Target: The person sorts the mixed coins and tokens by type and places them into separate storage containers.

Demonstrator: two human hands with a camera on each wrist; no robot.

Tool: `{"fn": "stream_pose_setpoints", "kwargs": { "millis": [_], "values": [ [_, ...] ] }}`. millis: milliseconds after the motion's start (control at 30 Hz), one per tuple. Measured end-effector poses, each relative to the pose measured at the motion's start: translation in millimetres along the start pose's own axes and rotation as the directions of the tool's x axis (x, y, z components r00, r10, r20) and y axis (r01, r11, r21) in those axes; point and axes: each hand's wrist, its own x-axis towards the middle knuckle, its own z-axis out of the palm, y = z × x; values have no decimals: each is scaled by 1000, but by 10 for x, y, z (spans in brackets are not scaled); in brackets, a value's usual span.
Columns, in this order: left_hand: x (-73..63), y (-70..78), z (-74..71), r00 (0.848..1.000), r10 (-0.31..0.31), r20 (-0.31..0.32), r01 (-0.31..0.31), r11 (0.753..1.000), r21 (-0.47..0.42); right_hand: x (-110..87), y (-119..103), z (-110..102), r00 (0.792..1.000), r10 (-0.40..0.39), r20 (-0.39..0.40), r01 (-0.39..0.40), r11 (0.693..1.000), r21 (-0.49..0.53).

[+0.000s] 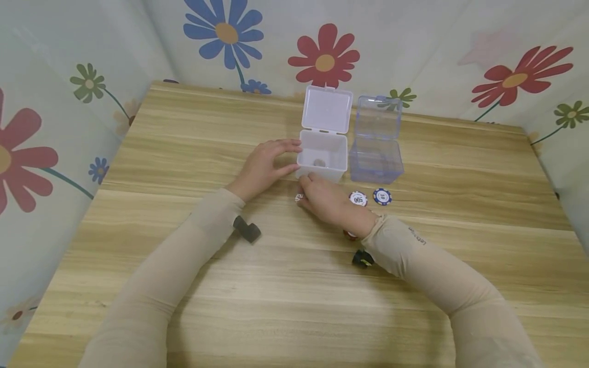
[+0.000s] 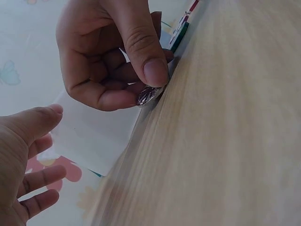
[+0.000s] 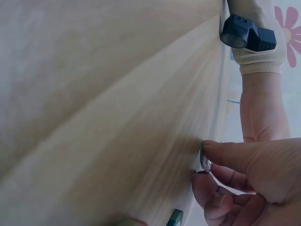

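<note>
My right hand [image 1: 324, 199] pinches a silver coin [image 2: 148, 96] between thumb and fingers, low over the table in front of a white plastic box [image 1: 340, 175]. The coin also shows edge-on in the right wrist view. The box's lid [image 1: 327, 110] is tipped back, and a small round silvery disc [image 1: 319, 162] lies on its floor. At the box's left side is my left hand [image 1: 264, 166], its fingers loosely extended and the fingertips right at the rim. Part of the box's front wall is hidden behind my right hand.
A clear bluish plastic box [image 1: 376, 171] with its lid raised stands right of the white one. In front of it lie a white-faced poker chip [image 1: 358, 199] marked 500 and a blue chip [image 1: 382, 197] marked 10. A red chip [image 1: 350, 235] is partly hidden by my right wrist.
</note>
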Motion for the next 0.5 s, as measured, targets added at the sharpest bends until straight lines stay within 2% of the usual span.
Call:
{"fn": "stream_pose_setpoints", "kwargs": {
  "millis": [500],
  "values": [
    [-1, -11, 8, 1000, 13, -10, -13, 1000, -11, 13, 35, -48, 998, -58, -39, 61, 994, 93]
  ]
}}
